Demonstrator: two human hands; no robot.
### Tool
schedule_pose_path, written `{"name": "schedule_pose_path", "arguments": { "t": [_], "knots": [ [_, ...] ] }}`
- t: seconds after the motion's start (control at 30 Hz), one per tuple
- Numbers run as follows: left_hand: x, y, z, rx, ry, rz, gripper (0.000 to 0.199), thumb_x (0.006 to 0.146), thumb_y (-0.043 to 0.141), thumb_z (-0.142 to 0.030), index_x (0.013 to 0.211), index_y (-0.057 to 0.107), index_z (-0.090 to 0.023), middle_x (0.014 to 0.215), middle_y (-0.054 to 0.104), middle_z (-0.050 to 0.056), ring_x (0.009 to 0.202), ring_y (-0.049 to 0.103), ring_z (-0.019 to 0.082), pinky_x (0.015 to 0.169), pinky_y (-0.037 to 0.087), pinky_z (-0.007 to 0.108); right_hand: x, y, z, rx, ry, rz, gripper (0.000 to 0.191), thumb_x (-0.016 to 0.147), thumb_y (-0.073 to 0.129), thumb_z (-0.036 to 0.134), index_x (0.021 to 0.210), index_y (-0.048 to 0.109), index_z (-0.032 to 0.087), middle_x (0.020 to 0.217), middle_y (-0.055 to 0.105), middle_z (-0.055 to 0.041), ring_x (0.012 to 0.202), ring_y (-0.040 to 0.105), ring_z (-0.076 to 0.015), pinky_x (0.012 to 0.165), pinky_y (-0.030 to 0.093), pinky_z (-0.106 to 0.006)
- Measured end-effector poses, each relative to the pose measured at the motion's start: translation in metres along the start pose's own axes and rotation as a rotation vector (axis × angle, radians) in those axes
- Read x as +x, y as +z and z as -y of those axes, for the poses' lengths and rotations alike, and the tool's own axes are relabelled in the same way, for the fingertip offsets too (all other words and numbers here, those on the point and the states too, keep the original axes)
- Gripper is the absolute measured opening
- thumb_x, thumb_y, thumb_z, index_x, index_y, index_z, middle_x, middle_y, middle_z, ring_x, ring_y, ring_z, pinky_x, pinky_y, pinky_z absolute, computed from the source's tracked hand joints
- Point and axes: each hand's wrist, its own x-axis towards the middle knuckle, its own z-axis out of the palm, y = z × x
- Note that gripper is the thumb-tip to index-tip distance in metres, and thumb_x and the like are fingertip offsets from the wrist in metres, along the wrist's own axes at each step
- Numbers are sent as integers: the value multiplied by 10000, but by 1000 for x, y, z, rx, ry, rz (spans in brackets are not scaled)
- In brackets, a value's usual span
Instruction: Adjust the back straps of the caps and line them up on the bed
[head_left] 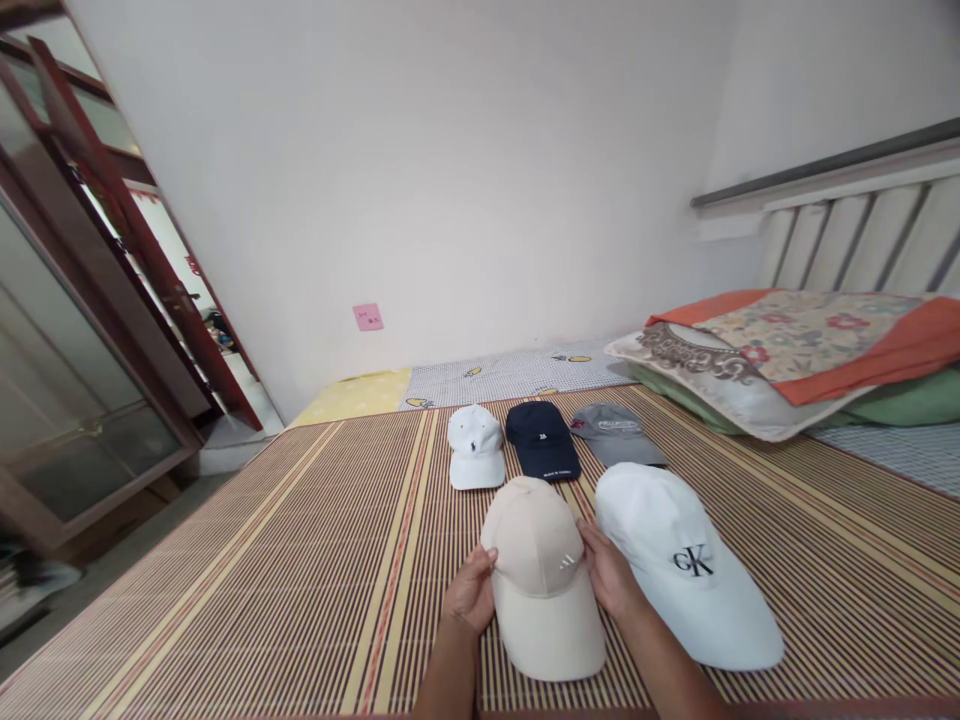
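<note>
A beige baseball cap (536, 570) with a small white three-stripe mark sits in front of me, its brim toward me. My left hand (472, 590) grips its left side, thumb on the outside and the other fingers partly hidden. On the opposite side my right hand (606, 570) holds the cap's edge. Close to my right forearm lies a white cap (686, 575) with black "CK"-like letters. Behind the beige cap are a smaller white cap (476, 448), a navy cap (543, 440) and a grey cap (619, 433) in a row.
The caps are on a striped bamboo mat (300, 560) over a bed. Folded bedding and a pillow with an orange-edged floral cover (817, 335) lie at the right, below a white headboard (862, 235). A pink switch plate (368, 317) is on the wall; a doorway stands at the left.
</note>
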Motion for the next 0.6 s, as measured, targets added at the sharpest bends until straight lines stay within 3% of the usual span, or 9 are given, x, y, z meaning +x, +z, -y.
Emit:
{"name": "schedule_pose_path", "arguments": {
  "t": [0.13,0.47,0.6],
  "knots": [
    [0,1,1,-14,13,-2,365,849,755,-120,1212,730,-147,1152,813,128,1254,678,317,1193,409,498,-3,4,5,2,35,-6,338,596,941,513,779,788,273,924,839,-28,1110,734,-319,960,619,-415],
    [2,-1,1,-66,36,-40,178,863,783,-173,1040,785,-155,1093,822,137,1270,665,331,1220,364,514,-15,18,21,11,54,59,371,651,911,579,838,798,279,974,843,-37,1162,715,-338,1000,599,-448],
    [2,-1,0,-66,40,-102,103,879,764,-137,977,785,-155,1030,833,108,1140,731,283,1214,385,474,-22,25,27,1,53,111,360,693,902,557,870,803,261,984,840,-55,1164,710,-347,1000,586,-459]
  ]
}}
